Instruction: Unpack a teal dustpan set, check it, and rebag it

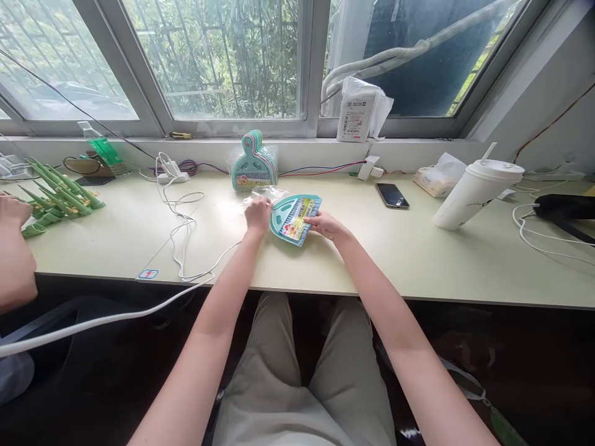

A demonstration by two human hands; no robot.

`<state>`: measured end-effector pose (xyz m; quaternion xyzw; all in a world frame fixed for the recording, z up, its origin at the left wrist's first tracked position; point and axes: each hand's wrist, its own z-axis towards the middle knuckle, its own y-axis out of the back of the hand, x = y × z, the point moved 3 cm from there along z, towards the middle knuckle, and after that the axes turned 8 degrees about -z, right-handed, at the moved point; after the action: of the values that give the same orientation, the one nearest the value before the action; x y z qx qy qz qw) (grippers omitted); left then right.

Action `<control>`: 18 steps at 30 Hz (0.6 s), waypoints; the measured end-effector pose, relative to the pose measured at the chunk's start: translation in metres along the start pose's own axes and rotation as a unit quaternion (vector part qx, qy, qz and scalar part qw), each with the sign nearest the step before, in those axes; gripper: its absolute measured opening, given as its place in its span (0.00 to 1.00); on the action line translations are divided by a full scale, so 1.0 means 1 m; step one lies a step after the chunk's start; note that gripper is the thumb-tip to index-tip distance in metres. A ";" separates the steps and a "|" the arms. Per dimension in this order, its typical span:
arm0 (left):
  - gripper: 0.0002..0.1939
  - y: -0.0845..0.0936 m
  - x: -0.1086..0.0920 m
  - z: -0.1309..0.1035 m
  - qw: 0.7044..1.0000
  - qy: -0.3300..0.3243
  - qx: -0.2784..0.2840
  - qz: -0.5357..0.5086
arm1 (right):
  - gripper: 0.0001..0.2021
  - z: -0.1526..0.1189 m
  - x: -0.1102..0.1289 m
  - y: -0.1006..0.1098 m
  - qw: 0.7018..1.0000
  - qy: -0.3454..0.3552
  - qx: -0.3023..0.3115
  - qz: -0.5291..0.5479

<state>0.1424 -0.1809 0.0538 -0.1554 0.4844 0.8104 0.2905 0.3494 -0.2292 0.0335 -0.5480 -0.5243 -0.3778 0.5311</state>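
A teal, fan-shaped plastic piece with a printed label is tilted above the table in front of me. My right hand grips its right edge, thumb over the label. At its upper left, my left hand is closed beside crinkled clear plastic film; what its fingers pinch is hard to make out. Behind them, a stack of similar teal pieces with rounded handles stands upright in a clear bag near the wall.
White cables lie left of my hands. A phone, a tissue pack and a large white cup are to the right. Another person's arm is at far left, beside green pointed pieces.
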 end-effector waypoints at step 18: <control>0.09 -0.001 -0.038 -0.010 0.975 -0.173 -0.056 -0.127 | 0.10 0.009 0.002 0.001 0.985 0.109 -0.103 0.083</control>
<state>0.1723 -0.2017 0.0681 -0.0894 0.3569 0.8072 0.4615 0.3499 -0.2199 0.0340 -0.5972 -0.3744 -0.4419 0.5549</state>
